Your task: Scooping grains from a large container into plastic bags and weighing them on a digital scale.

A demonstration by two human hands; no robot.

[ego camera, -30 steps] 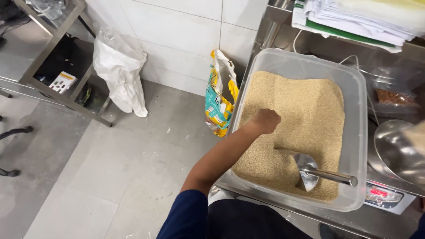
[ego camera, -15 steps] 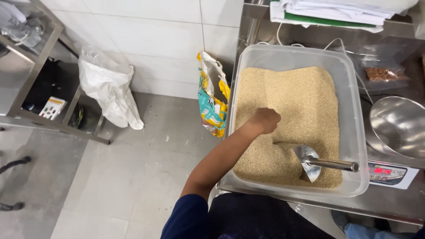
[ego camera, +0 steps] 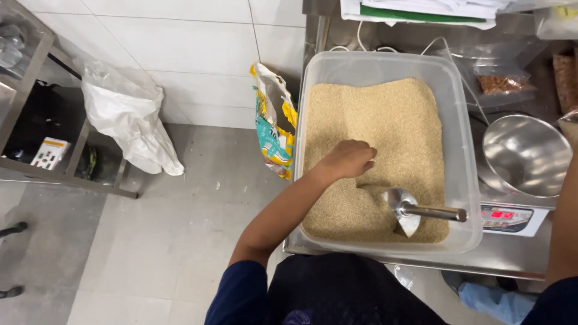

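A clear plastic tub [ego camera: 467, 180] on a steel counter holds a deep bed of tan grain [ego camera: 385, 120]. My left hand [ego camera: 348, 159] lies knuckles up on the grain near the tub's middle, its fingers curled with the tips dug in. A metal scoop [ego camera: 404, 212] lies half buried just right of and nearer than the hand, its handle pointing right. It is not held. Only my right forearm [ego camera: 566, 229] shows at the right edge; the hand itself is out of view.
A steel bowl [ego camera: 525, 154] sits on a digital scale [ego camera: 506, 219] right of the tub. Clear bags of goods [ego camera: 500, 81] and papers [ego camera: 421, 11] lie behind. On the tiled floor stand a colourful sack [ego camera: 274, 129], a white plastic bag [ego camera: 129, 123] and a metal shelf rack [ego camera: 36, 120].
The head view has shifted and drawn closer. My left hand stays on the grain in about the same spot, and the scoop has not moved.
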